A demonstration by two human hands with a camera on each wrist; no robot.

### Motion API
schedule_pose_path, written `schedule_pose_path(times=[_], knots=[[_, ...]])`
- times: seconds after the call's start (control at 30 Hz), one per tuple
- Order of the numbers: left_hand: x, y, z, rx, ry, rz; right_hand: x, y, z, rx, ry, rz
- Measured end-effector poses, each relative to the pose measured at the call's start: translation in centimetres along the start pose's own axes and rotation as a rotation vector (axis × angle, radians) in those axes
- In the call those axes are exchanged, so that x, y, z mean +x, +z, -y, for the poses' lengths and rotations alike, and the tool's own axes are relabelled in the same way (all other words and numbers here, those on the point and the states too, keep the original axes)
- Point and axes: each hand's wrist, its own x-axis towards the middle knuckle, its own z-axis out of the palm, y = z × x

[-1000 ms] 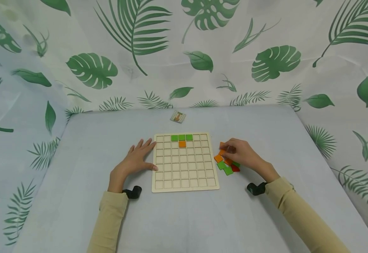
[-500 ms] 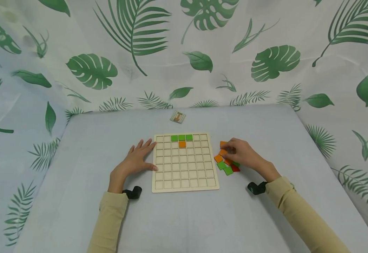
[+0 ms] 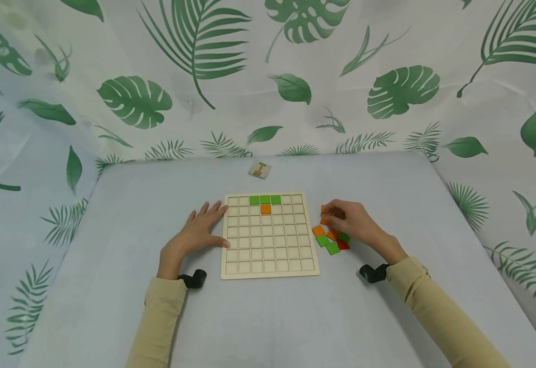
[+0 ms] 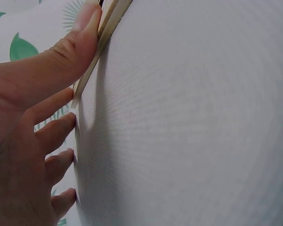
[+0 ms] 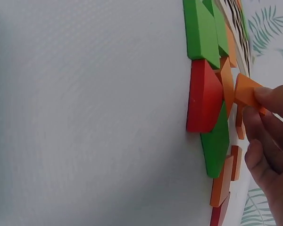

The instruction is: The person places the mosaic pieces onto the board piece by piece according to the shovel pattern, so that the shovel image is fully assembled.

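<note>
A pale wooden grid board (image 3: 268, 246) lies flat on the table. My left hand (image 3: 195, 233) rests with spread fingers at its left edge, and in the left wrist view the thumb (image 4: 68, 54) lies against the board's rim. To the right of the board, my right hand (image 3: 353, 221) is over a loose pile of square tiles. Between thumb and fingers it pinches an orange tile (image 5: 245, 89), plain in the right wrist view. Near it lie a red tile (image 5: 205, 96), a green tile (image 5: 203, 35) and several more, partly hidden by the hand in the head view.
Three green tiles (image 3: 265, 200) sit in the board's top row, with one orange tile (image 3: 265, 209) below the middle one. A small card with a printed grid pattern (image 3: 259, 169) lies behind the board. A leaf-patterned cloth (image 3: 231, 112) hangs behind the table.
My right hand has shifted very slightly above the pile. My left hand and the tiles on the board stay where they were.
</note>
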Motion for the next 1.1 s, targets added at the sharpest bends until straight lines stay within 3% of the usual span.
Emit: schedule_pose_path(times=[0.57,0.87,1.1], knots=[[0.7,0.1,-0.4,-0.003,0.002,0.006,0.6,0.4,1.0,0.045,-0.015,-0.046],[-0.2,0.7,0.0,-0.014,-0.01,0.004,0.6,1.7,1.7,0.096,0.046,0.002],[-0.2,0.4,0.1,-0.008,0.003,-0.001,1.2,1.6,2.6,0.145,0.033,0.017]])
